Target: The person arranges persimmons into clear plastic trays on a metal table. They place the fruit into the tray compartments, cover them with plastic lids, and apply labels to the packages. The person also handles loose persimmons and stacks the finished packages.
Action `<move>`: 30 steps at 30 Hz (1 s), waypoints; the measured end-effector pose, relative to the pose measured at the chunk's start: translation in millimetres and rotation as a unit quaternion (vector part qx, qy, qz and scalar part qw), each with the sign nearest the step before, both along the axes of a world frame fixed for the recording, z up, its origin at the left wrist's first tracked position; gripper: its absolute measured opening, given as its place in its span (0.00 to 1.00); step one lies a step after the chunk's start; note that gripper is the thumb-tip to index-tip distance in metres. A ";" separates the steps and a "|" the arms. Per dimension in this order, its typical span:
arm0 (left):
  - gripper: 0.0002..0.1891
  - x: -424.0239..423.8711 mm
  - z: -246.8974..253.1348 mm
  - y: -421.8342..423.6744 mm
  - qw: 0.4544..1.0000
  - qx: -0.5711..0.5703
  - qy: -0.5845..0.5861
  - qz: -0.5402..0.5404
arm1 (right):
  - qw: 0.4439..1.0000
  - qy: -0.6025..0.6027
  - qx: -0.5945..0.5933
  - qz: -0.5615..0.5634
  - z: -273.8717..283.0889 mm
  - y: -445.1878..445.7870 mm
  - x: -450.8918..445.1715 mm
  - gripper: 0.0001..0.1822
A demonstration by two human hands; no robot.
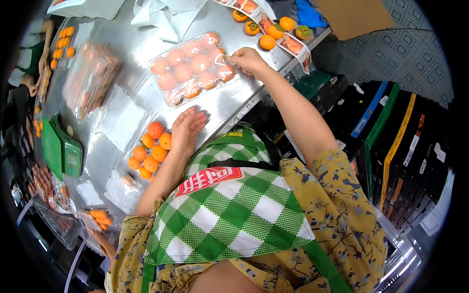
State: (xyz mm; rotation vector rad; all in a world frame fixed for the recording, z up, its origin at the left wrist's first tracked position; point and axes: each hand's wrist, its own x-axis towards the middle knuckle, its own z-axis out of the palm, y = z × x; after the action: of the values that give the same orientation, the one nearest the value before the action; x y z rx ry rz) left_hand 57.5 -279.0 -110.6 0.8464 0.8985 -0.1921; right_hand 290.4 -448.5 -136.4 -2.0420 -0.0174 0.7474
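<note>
A clear plastic clamshell box (194, 67) of orange persimmons lies on the steel table (216, 110), its lid over the fruit. At the box's right edge, the thumb and forefinger of my right hand (249, 62) pinch the rim. My left hand (188, 128) is held just below the box, empty, its fingers apart. Beside my left forearm sits a clear tray of uncovered persimmons (150, 152). Several loose persimmons (267, 42) lie at the upper right, around and on a strip of printed labels (293, 45).
Stacked filled clamshells (89, 78) and a green scale (71, 154) stand at the left. White backing paper (165, 25) lies at the top. Black crates (403, 154) stand beyond the table's right edge. Other people's hands (31, 86) work at the far left and lower left.
</note>
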 end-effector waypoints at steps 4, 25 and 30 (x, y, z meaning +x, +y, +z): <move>0.25 24.0 -36.8 -4.5 0.976 -0.124 0.013 0.179 | 0.961 0.208 0.150 -0.104 5.4 -27.5 -64.1 0.17; 0.17 59.0 -69.1 32.4 0.987 -0.041 0.019 0.156 | 0.820 0.324 0.380 -0.280 -23.4 51.0 -142.6 0.17; 0.14 62.2 -61.3 24.6 0.981 -0.049 0.016 0.185 | 0.841 0.305 0.377 -0.239 -7.3 19.9 -144.8 0.14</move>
State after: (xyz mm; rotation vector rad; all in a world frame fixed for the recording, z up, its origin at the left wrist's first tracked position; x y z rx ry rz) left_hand 119.7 -254.4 -171.9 0.5741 1.0519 0.0731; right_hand 145.6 -428.6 -143.7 -0.9360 0.4764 0.8552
